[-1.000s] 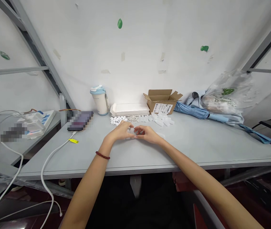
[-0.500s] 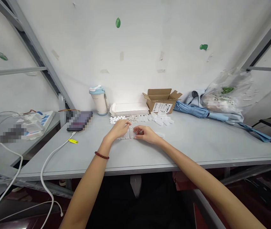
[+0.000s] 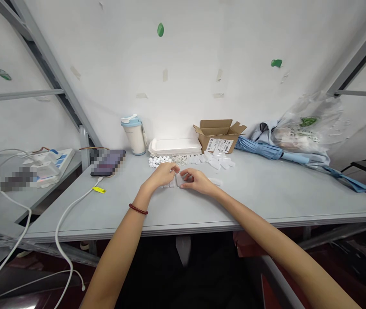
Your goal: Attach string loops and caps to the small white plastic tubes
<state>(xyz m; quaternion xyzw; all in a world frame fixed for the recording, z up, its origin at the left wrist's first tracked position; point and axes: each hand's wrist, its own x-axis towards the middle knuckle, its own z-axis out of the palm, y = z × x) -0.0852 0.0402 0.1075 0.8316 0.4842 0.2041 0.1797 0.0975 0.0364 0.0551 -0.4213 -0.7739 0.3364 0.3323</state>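
Note:
My right hand (image 3: 196, 181) is closed, with thumb and fingers around the edge of a small flat translucent plastic piece (image 3: 179, 180) over the grey desk. My left hand (image 3: 163, 174) is beside it, fingers bent and brought together at the piece's top end; whatever they pinch is too small to make out. Similar translucent pieces (image 3: 172, 183) lie partly hidden under the left hand. Behind the hands are a pile of small white caps (image 3: 159, 161), thin white parts (image 3: 180, 160) and more translucent pieces (image 3: 215, 163). Another piece (image 3: 215, 181) rests just right of my right hand.
At the back stand a blue-lidded cup (image 3: 133, 136), a white tray (image 3: 175, 146) and an open cardboard box (image 3: 218, 139). A folded blue umbrella (image 3: 260, 148) and a plastic bag (image 3: 308, 128) lie right. On the left are a phone (image 3: 110, 163) and its white cable (image 3: 70, 206).
Both hands stay almost in place. The left fingers have shifted slightly right, closer to the right hand, and the piece between the hands now looks tilted.

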